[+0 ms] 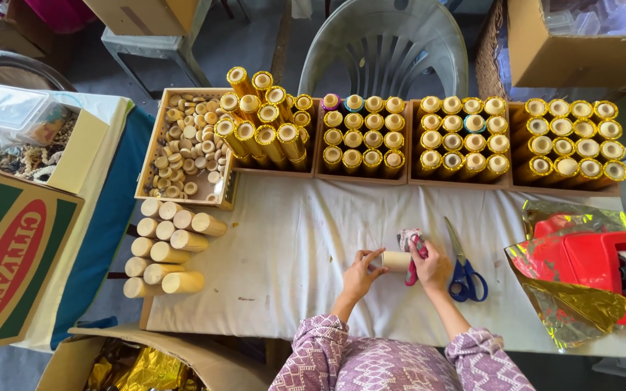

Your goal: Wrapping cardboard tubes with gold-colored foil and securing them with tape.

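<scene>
Both hands are on a plain tube (395, 261) lying sideways on the white-clothed table (291, 246), near the front edge, a little right of centre. The left hand (361, 273) grips the tube's left end, fingers closed round it. The right hand (431, 265) holds the right end, fingers wrapped round a pink tool (413, 255) pressed against the tube; what kind of tool, I cannot tell. Blue-handled scissors (464, 266) lie just right of that hand, blades pointing away. Further right sits a red tape dispenser (594, 262) on a crumpled gold foil sheet (570, 308). Off to the left, a stack of bare tubes (169, 248) lies at the table's edge. Along the far side runs a row of wooden trays: one holds small round caps (186, 145), the others hold gold-wrapped tubes (464, 135) standing on end. A grey plastic chair (384, 45) stands beyond the trays.
</scene>
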